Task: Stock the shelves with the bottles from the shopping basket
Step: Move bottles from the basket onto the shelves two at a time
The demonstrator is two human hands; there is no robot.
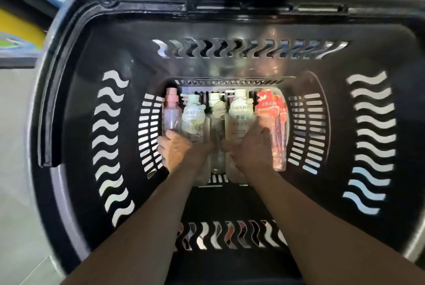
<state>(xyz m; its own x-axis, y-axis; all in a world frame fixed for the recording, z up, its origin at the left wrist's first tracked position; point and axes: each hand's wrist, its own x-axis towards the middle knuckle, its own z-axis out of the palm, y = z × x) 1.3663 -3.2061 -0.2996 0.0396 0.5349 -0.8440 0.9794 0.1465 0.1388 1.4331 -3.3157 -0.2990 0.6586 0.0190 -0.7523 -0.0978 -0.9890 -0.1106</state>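
basket: I'm looking straight down into a black slotted shopping basket; its handle is folded down along the left rim.
bottles: five lie side by side on the basket floor, caps pointing away from me.
row, left to right: pink-capped clear bottle, small mint-capped bottle, middle mint-capped bottle, large mint-capped bottle, red-labelled pink pack.
left hand: reaches down to the left end of the row, fingers curled round the lower end of the pink-capped clear bottle; the palm also covers the base of the small mint-capped bottle.
right hand: clamped over the lower body of the large mint-capped bottle, fingertips tucked between it and the red-labelled pink pack.
lift: I can't tell whether either bottle is off the floor.
image quality: motion blur, label text only partly readable.
surroundings: grey floor to the left of the basket.
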